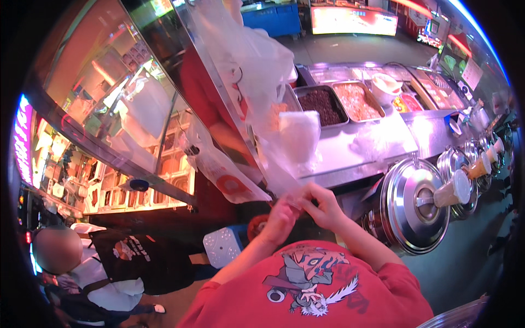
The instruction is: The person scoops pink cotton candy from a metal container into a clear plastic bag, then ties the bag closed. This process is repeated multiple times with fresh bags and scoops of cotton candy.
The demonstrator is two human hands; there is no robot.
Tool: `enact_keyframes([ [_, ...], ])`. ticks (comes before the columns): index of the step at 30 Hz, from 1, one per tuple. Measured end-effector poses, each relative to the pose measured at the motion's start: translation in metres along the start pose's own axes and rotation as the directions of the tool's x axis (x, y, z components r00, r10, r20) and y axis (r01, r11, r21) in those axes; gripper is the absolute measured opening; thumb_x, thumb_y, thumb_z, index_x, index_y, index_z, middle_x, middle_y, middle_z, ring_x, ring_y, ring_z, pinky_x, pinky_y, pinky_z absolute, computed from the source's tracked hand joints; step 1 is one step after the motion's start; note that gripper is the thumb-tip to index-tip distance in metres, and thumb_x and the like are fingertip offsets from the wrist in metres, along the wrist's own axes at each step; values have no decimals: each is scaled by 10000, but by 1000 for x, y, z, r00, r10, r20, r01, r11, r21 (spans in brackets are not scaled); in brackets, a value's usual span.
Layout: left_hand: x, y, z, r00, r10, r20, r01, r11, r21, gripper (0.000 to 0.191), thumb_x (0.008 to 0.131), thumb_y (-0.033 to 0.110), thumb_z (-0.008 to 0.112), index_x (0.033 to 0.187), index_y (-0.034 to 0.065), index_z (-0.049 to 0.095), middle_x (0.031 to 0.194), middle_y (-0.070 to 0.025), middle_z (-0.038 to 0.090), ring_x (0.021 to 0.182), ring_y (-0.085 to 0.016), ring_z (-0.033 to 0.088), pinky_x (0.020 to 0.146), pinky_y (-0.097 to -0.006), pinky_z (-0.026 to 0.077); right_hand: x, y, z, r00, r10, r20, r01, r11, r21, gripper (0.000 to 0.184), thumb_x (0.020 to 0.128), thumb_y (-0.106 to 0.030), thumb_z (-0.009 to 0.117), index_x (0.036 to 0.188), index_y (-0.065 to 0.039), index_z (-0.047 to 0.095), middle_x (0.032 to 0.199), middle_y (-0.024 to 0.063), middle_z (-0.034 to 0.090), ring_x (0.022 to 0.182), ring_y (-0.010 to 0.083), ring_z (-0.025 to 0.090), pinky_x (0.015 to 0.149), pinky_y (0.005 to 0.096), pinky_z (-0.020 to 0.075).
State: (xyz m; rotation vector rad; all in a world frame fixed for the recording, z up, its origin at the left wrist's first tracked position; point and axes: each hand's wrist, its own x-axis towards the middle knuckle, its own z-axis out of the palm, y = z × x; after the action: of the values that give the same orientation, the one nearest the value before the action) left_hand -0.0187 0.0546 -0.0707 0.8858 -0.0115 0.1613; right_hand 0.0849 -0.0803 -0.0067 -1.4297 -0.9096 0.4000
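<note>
My left hand (280,219) and my right hand (324,206) meet in front of my chest, fingertips pinching the lower edge of a thin translucent plastic bag (281,170). More clear bags (262,53) hang in a bunch from hooks on a metal post above. Left of my hands hangs another plastic bag (231,182) with a red print, its bottom corner close to my left hand. A whitish translucent cup or container (299,135) stands behind the pinched bag, on or near the steel counter. My fingers partly hide the film between them.
Steel pans of dark grains (322,105) and pinkish topping (357,101) sit across the steel counter (430,131). Lidded metal pots (414,205) line the right, with plastic cups (453,192) on their handles. A stool (222,246) and a person in a dark apron (139,260) are at left.
</note>
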Motion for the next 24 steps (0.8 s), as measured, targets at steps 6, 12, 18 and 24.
enact_keyframes([
  [6, 7, 16, 27, 968, 4, -253, 23, 994, 103, 107, 986, 106, 657, 1067, 44, 623, 993, -35, 680, 883, -149, 653, 806, -300, 532, -83, 31, -6, 986, 146, 75, -152, 984, 91, 106, 912, -53, 709, 959, -4, 627, 818, 36, 619, 754, 99, 579, 700, 272, 485],
  [12, -4, 29, 46, 961, 181, -207, -40, 837, 546, 92, 964, 90, 697, 972, 20, 638, 816, 37, 650, 722, -20, 534, 647, -187, 438, -74, 33, -29, 921, 386, -56, -236, 666, 707, 374, 1081, -264, 457, 1264, 29, 599, 1218, 92, 658, 1070, 170, 641, 977, 347, 480],
  [18, -13, 59, 43, 973, 93, -210, 87, 697, 712, 143, 921, 101, 757, 890, 2, 658, 722, 32, 636, 627, -14, 528, 554, -185, 404, -47, 29, -39, 847, 491, 204, -415, 370, 831, 688, 1082, -517, 301, 1211, 64, 646, 1112, 184, 716, 1078, 288, 677, 995, 404, 488],
  [24, -24, 96, 31, 990, 11, -144, 100, 663, 742, 136, 916, 103, 761, 874, -5, 690, 718, 25, 642, 624, -25, 525, 551, -195, 404, -31, 12, -39, 825, 467, 317, -544, 509, 667, 555, 1003, -472, 555, 1011, 51, 742, 978, 132, 742, 907, 209, 700, 850, 328, 534],
])
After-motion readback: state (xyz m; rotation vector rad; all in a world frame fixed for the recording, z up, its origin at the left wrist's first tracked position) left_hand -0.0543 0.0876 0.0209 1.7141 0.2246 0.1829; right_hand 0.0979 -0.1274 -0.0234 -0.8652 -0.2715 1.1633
